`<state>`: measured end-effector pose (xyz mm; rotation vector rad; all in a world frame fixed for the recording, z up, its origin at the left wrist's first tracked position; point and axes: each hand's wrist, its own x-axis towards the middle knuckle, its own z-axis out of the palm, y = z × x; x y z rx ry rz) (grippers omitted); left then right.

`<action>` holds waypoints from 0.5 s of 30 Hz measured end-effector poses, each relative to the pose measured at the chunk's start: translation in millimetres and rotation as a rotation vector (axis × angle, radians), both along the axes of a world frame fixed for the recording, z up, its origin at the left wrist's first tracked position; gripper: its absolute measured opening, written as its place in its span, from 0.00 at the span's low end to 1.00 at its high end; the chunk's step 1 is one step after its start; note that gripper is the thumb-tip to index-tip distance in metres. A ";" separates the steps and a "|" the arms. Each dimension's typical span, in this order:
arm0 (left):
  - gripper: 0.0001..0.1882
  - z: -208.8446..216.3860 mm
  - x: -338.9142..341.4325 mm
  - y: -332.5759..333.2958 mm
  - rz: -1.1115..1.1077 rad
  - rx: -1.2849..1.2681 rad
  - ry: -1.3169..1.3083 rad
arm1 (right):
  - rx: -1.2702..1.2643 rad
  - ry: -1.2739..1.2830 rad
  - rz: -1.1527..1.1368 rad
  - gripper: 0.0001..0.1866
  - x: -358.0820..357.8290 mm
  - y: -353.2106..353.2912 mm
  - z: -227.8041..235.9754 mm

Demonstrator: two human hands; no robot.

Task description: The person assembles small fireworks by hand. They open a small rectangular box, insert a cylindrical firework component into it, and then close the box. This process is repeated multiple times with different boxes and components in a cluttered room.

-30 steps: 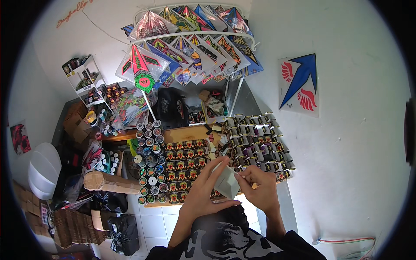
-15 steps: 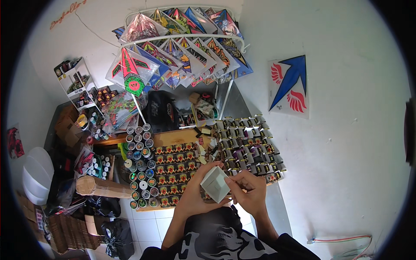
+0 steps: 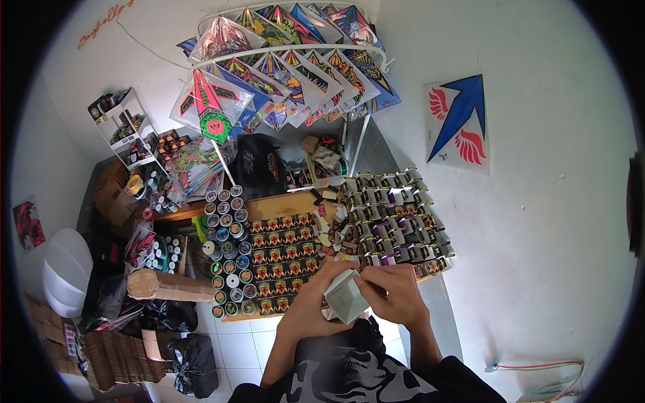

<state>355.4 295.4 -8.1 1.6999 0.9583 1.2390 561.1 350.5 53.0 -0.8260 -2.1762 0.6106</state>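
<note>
Close above the table's front edge, a small white-sided carton is tilted with its open mouth toward me. My left hand wraps round its left side and underneath. At the upper right rim, my right hand pinches the carton with thumb and curled fingers. Some fingertips are hidden behind the carton. Just beyond my right hand stand rows of open small cartons with raised flaps. Left of them lie rows of dark printed cartons, with several round thread spools alongside.
Cardboard scraps lie between the carton groups. A white rack of bagged kites rises behind the table. A wrapped cardboard tube juts in from the left, near black bags. The white wall borders the right side.
The view has shifted, so the scene sits a little farther right. In my hands, the carton has turned slightly, and my right fingers have come farther over its upper rim.
</note>
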 end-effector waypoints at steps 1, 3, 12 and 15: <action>0.52 2.4 -0.1 -1.9 0.009 -0.016 -0.010 | 0.026 0.020 0.016 0.07 -1.1 1.5 -3.0; 0.52 10.5 3.0 -5.7 0.025 -0.048 -0.023 | 0.043 0.048 0.017 0.07 -3.5 1.7 -7.7; 0.51 11.4 -4.2 -6.1 -0.005 -0.028 0.051 | -0.087 0.051 -0.033 0.06 -11.1 -3.1 2.1; 0.52 10.4 -6.9 -10.0 -0.028 -0.070 0.064 | -0.110 0.021 0.002 0.05 -11.6 -3.1 3.0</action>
